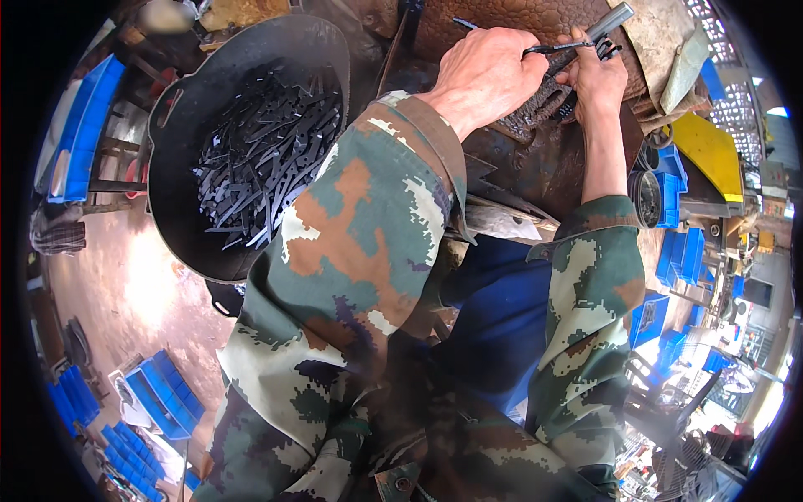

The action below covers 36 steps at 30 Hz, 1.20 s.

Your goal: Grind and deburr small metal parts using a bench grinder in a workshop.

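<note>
Left hand (pixel 489 75), top centre: fist clenched round a slender black metal piece (pixel 544 49), which spans toward the right hand (pixel 598 82). Right fingers curled at its far end; can't tell if they grip. Step looks like two-handed positioning over the brown, crusted tabletop (pixel 556 15); next move probably calls for steadiness. Upper left: big round black basin (pixel 177 201), heaped with dark slim metal pieces (pixel 268 155). Lower left: blue plastic bins (pixel 167 393), contents unclear.

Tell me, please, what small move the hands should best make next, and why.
I would probably steady the thin dark metal piece before shifting it, since the left hand grips it near one end while the right hand is at the other, close to the grey metal cylinder.
</note>
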Tool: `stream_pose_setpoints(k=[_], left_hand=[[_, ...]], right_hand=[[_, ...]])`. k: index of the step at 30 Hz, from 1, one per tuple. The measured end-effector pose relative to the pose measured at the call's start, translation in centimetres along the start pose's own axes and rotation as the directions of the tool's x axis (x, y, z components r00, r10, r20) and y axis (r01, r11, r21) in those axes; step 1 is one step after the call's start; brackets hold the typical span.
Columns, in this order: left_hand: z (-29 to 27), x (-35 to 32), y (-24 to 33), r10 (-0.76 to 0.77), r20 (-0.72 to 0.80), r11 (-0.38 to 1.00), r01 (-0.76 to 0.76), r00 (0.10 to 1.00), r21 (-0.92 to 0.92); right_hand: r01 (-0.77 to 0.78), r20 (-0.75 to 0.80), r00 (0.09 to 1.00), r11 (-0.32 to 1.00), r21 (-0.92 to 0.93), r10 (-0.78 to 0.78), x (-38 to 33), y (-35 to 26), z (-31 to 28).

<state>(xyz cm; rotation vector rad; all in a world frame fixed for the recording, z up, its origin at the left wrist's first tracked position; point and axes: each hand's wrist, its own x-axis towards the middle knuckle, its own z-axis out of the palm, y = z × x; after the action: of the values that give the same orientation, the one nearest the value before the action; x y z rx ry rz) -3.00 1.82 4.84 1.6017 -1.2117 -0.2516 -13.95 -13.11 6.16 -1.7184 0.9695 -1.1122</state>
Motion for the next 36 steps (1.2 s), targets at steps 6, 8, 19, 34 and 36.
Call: stream_pose_setpoints(k=[6,8,19,34,36], left_hand=[[-0.22,0.02,-0.03,-0.018,0.023,1.0,0.018,1.0,0.019],[-0.1,0.06,-0.23,-0.013,0.012,1.0,0.013,1.0,0.008],[-0.08,0.06,-0.13,-0.017,0.029,1.0,0.016,0.999,0.021],[-0.43,-0.14,-0.19,0.001,0.052,0.999,-0.003,0.999,0.046],[-0.53,-0.12,0.28,-0.038,0.08,0.999,0.035,0.996,0.033]], right_hand=[[-0.006,0.008,1.0,1.0,-0.016,0.007,0.22,0.57,0.02],[0.01,0.007,1.0,1.0,-0.004,-0.01,0.31,0.68,0.05],[0.01,0.055,0.998,1.0,0.017,-0.011,0.15,0.14,-0.04],[-0.006,0.045,0.999,1.0,0.028,0.005,0.14,0.24,0.26],[-0.004,0.04,0.999,1.0,0.027,0.003,0.12,0.24,0.12]])
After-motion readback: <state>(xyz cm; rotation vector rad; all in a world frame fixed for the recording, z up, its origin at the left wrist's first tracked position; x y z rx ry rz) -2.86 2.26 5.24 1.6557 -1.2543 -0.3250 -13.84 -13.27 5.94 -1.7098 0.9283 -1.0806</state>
